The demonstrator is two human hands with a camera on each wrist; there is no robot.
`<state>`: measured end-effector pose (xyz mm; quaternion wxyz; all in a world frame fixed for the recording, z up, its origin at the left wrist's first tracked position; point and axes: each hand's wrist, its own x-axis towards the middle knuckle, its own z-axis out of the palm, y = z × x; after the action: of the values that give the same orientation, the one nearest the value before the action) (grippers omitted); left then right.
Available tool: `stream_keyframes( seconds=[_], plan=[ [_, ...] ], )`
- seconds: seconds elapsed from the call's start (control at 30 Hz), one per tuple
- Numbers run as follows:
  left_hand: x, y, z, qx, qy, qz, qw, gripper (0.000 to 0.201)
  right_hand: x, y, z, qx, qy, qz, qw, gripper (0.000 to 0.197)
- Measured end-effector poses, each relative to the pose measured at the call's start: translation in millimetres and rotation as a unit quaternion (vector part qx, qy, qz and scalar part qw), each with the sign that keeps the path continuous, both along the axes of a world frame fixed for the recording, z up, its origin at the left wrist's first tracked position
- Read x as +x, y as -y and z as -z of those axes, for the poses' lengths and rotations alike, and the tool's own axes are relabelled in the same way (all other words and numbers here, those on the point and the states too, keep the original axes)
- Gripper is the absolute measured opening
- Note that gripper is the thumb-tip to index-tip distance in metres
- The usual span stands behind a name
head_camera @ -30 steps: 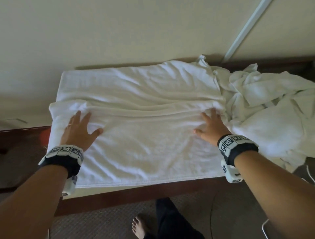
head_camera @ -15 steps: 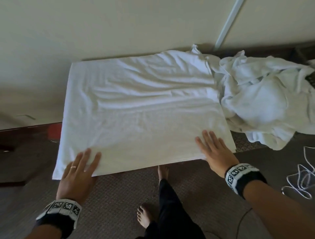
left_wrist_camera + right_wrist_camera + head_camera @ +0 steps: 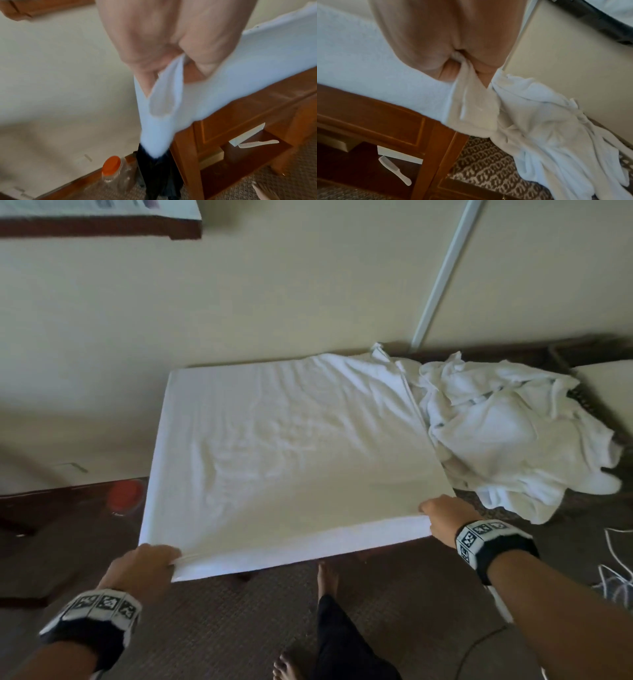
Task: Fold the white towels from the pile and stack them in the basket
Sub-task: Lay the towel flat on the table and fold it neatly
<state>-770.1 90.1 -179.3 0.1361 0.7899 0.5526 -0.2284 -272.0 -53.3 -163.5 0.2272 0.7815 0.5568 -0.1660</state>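
Cream wall (image 3: 274, 302) behind, patterned carpet (image 3: 219, 628) below; a wooden table (image 3: 240, 121) stands against the wall, its top almost wholly covered. Far left on the floor: a clear jar with an orange lid (image 3: 112, 165), blurred in the head view. Left hand (image 3: 140, 568) grips the near left corner of the spread towel (image 3: 291, 457); in the left wrist view the cloth is pinched between curled fingers and thumb, and the corner hangs down past the table edge. Towel lies flat on the table, long axis running left to right, far edge at the wall, near edge overhanging toward the person. Near edge shows two layers, so it is folded at least once; the layer count beyond that is unclear. Right hand (image 3: 445, 520) grips the near right corner the same way, fingers closed around bunched cloth in the right wrist view. Right of it: the pile of rumpled towels (image 3: 507, 433), touching the spread towel's right edge and spilling off the table; individual towels cannot be separated. A white comb (image 3: 394, 170) lies on the shelf under the table. A dark rim (image 3: 582, 402) at the far right is partly hidden and cannot be identified.
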Motion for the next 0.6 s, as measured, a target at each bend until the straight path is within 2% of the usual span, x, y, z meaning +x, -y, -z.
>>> stream_keyframes(
  seconds=[0.1,0.27,0.33,0.47,0.6],
  plan=[
    [3.5,-29.6,-1.6,-0.029,-0.023,-0.011,0.999,0.036,7.1,-16.4,-11.3,-0.007,0.010,0.007,1.000,0.032],
    [18.4,-100.3,-28.7,0.053,-0.049,-0.008,0.997,0.036,28.0,-78.7,-28.7,0.034,0.032,0.007,0.999,0.022],
    [27.7,-128.6,-40.1,0.069,-0.045,0.004,0.997,0.032,38.4,-109.9,-34.8,0.045,0.044,0.001,0.998,0.022],
    [49.2,-186.7,-58.0,0.096,-0.044,-0.036,0.994,0.026,60.6,-175.9,-41.2,0.058,0.052,-0.011,0.997,0.023],
    [68.2,-236.3,-56.5,0.119,-0.002,-0.078,0.990,0.023,77.3,-231.3,-39.0,0.103,0.068,-0.035,0.992,0.024]
  ],
)
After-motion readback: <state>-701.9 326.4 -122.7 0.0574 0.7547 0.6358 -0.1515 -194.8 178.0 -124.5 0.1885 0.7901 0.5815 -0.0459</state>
